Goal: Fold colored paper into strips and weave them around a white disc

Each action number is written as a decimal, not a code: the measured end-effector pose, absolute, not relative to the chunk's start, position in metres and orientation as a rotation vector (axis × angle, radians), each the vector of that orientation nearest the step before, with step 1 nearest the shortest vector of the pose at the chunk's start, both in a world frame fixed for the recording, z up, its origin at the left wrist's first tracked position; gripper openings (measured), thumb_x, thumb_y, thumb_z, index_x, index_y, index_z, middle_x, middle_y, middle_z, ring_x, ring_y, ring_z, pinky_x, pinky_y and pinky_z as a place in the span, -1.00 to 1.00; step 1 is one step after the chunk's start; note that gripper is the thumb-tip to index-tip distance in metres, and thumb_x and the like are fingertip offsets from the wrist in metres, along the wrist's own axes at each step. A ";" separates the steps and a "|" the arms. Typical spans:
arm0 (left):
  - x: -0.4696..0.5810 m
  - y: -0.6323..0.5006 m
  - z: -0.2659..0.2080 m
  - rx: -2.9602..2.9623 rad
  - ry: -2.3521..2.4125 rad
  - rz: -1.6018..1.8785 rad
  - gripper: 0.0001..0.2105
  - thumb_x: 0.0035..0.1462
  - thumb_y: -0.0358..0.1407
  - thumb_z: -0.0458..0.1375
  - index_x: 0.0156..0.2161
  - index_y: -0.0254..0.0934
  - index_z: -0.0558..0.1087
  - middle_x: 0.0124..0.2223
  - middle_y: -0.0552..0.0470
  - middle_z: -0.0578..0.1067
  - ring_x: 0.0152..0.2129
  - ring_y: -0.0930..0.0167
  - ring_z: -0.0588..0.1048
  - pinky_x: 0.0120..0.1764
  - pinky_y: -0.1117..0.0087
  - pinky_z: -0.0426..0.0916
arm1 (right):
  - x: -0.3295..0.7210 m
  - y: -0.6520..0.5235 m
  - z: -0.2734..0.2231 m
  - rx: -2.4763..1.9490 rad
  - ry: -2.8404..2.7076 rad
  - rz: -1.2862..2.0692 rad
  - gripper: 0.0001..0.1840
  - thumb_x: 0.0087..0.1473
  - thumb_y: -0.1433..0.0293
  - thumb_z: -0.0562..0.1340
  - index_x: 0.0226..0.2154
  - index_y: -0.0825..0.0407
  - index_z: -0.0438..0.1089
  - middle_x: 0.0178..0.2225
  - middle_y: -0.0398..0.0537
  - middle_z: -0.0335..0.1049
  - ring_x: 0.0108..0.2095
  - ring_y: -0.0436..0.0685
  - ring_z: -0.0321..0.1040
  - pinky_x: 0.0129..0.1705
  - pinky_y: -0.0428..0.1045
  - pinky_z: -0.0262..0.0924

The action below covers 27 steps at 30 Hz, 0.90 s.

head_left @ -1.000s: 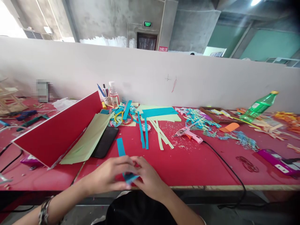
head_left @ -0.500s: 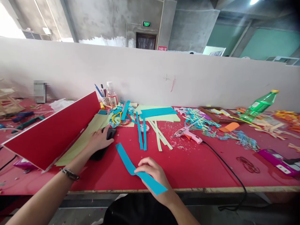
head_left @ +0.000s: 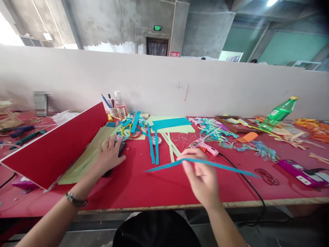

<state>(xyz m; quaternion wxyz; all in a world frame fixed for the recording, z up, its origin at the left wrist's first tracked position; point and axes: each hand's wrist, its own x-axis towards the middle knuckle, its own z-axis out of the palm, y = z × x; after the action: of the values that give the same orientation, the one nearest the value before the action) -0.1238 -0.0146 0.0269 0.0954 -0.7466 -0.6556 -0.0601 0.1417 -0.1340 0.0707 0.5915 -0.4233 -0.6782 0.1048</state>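
Note:
Pinched between thumb and fingers of my right hand [head_left: 202,178] is a blue paper strip [head_left: 221,165], held near its middle with both ends drooping out to the sides. My left hand [head_left: 109,156] is spread open over a black phone-like slab [head_left: 121,148], which it partly hides; whether the fingers touch it I cannot tell. Beyond my hands, two narrow blue strips [head_left: 157,147] lie beside pale yellow-green strips [head_left: 169,147]. A pink glue gun [head_left: 209,148] rests behind my right hand. Scissors [head_left: 125,131] with yellow and red handles sit among paper scraps.
A red board [head_left: 59,147] stands at the left beside pale green sheets [head_left: 79,164]. At the back are a clear bottle [head_left: 120,104] and a pen cup [head_left: 113,112]. To the right lie a tilted green bottle [head_left: 279,115], a purple power strip [head_left: 303,173] and the glue gun's black cord [head_left: 253,187].
My right hand has moved up and to the right with the blue strip, which now shows nearly edge-on. My left hand has lifted slightly and spread its fingers.

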 end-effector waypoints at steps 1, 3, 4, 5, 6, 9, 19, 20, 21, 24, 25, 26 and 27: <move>-0.119 -0.026 0.027 -2.279 -1.800 -0.277 -0.40 -0.05 -0.20 -0.02 0.14 -0.28 0.01 0.19 -0.17 -0.03 0.12 0.10 -0.11 0.05 -0.02 -0.25 | 0.149 -0.139 0.077 -1.011 -1.531 0.072 -0.83 -0.01 0.50 0.11 -0.36 -0.05 0.33 -0.31 -0.05 0.26 -0.28 0.10 0.26 -0.24 0.03 0.18; -0.110 -0.054 0.028 -2.447 -1.570 -0.439 -0.47 -0.01 -0.24 -0.03 0.11 -0.24 0.05 0.15 -0.13 0.06 0.12 0.17 -0.08 0.07 0.05 -0.16 | 0.162 -0.150 0.088 -1.058 -1.453 -0.379 -0.78 -0.10 0.55 0.19 -0.34 -0.03 0.34 -0.33 -0.05 0.28 -0.32 0.11 0.26 -0.26 0.03 0.16; -0.106 -0.068 0.030 -2.557 -1.455 -0.482 -0.49 0.01 -0.26 -0.04 0.11 -0.22 0.03 0.14 -0.12 0.06 0.12 0.20 -0.07 0.07 0.08 -0.12 | 0.168 -0.155 0.091 -1.077 -1.433 -0.594 -0.77 -0.14 0.56 0.22 -0.34 0.00 0.35 -0.34 -0.04 0.29 -0.33 0.11 0.25 -0.26 0.04 0.15; -0.103 -0.082 0.032 -2.670 -1.340 -0.504 -0.51 0.04 -0.29 -0.05 0.11 -0.19 0.02 0.13 -0.11 0.07 0.11 0.22 -0.05 0.07 0.09 -0.09 | 0.172 -0.158 0.092 -1.098 -1.455 -0.759 -0.77 -0.15 0.56 0.23 -0.35 0.03 0.36 -0.35 -0.02 0.30 -0.35 0.12 0.24 -0.27 0.04 0.14; -0.100 -0.094 0.034 -2.748 -1.271 -0.535 -0.52 0.06 -0.31 -0.05 0.12 -0.19 0.00 0.12 -0.11 0.08 0.09 0.24 -0.01 0.06 0.12 -0.04 | 0.174 -0.159 0.091 -1.123 -1.513 -0.872 -0.80 -0.15 0.56 0.23 -0.36 0.06 0.35 -0.37 0.00 0.30 -0.35 0.13 0.24 -0.28 0.04 0.14; -0.094 -0.120 0.040 -2.791 -1.191 -0.786 -0.45 0.06 -0.33 -0.01 0.14 -0.25 -0.11 0.07 -0.19 0.09 0.03 0.28 0.08 -0.03 0.25 0.14 | 0.165 -0.151 0.075 -1.133 -1.868 -0.951 -0.91 -0.08 0.55 0.18 -0.40 0.12 0.32 -0.41 0.04 0.32 -0.38 0.12 0.23 -0.32 0.02 0.13; -0.059 -0.117 0.012 -2.594 -0.964 -0.486 -0.72 0.08 -0.35 0.02 -0.05 -0.16 0.25 -0.09 0.03 0.36 -0.19 0.38 0.30 -0.15 0.31 0.11 | 0.114 -0.131 0.011 -1.435 -2.549 -0.407 -0.83 -0.07 0.61 0.12 -0.39 0.06 0.28 -0.45 -0.10 0.28 -0.42 0.08 0.25 -0.47 -0.03 0.13; -0.058 -0.115 0.010 -2.617 -0.970 -0.433 -0.78 0.09 -0.38 0.01 -0.12 -0.18 0.31 -0.16 0.06 0.40 -0.26 0.41 0.33 -0.20 0.33 0.13 | 0.115 -0.132 0.011 -1.455 -2.550 -0.342 -0.83 -0.07 0.60 0.13 -0.37 0.06 0.28 -0.43 -0.10 0.27 -0.41 0.09 0.24 -0.45 -0.03 0.14; -0.059 -0.112 0.009 -2.645 -0.962 -0.385 -0.84 0.10 -0.40 0.00 -0.20 -0.21 0.34 -0.24 0.07 0.42 -0.34 0.43 0.34 -0.26 0.35 0.14 | 0.116 -0.133 0.011 -1.461 -2.545 -0.281 -0.81 -0.07 0.59 0.14 -0.34 0.06 0.27 -0.41 -0.08 0.27 -0.39 0.09 0.24 -0.42 -0.02 0.15; -0.062 -0.108 0.009 -2.695 -0.871 -0.333 -0.88 0.09 -0.44 -0.01 -0.32 -0.28 0.36 -0.35 0.06 0.42 -0.45 0.43 0.34 -0.37 0.37 0.14 | 0.117 -0.138 0.011 -1.396 -2.512 -0.127 -0.75 -0.04 0.52 0.15 -0.22 0.07 0.24 -0.29 -0.03 0.26 -0.30 0.11 0.23 -0.30 0.00 0.17; -0.063 -0.107 0.009 -2.702 -0.852 -0.327 -0.89 0.09 -0.44 -0.01 -0.32 -0.29 0.36 -0.36 0.05 0.41 -0.46 0.43 0.34 -0.39 0.37 0.14 | 0.118 -0.139 0.009 -1.362 -2.501 -0.074 -0.77 -0.03 0.50 0.14 -0.22 0.06 0.24 -0.28 -0.03 0.26 -0.28 0.10 0.23 -0.28 0.00 0.16; -0.063 -0.107 0.009 -2.713 -0.842 -0.321 -0.89 0.09 -0.44 -0.01 -0.31 -0.29 0.36 -0.36 0.04 0.41 -0.46 0.42 0.34 -0.40 0.37 0.14 | 0.118 -0.140 0.006 -1.333 -2.489 -0.017 -0.82 0.00 0.49 0.13 -0.25 0.06 0.25 -0.29 -0.05 0.26 -0.28 0.09 0.22 -0.27 -0.01 0.16; -0.064 -0.107 0.009 -2.724 -0.842 -0.313 -0.88 0.09 -0.44 -0.02 -0.30 -0.29 0.36 -0.36 0.04 0.41 -0.46 0.42 0.34 -0.40 0.37 0.14 | 0.118 -0.141 0.004 -1.312 -2.478 0.037 -0.87 0.02 0.49 0.10 -0.30 0.05 0.27 -0.32 -0.07 0.27 -0.30 0.07 0.22 -0.27 -0.03 0.16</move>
<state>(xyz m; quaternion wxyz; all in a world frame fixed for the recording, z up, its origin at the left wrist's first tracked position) -0.0642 -0.1069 0.0086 0.1360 -0.9409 -0.2907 -0.1082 0.1180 -0.1410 0.0036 0.1679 -0.4614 -0.8711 0.0128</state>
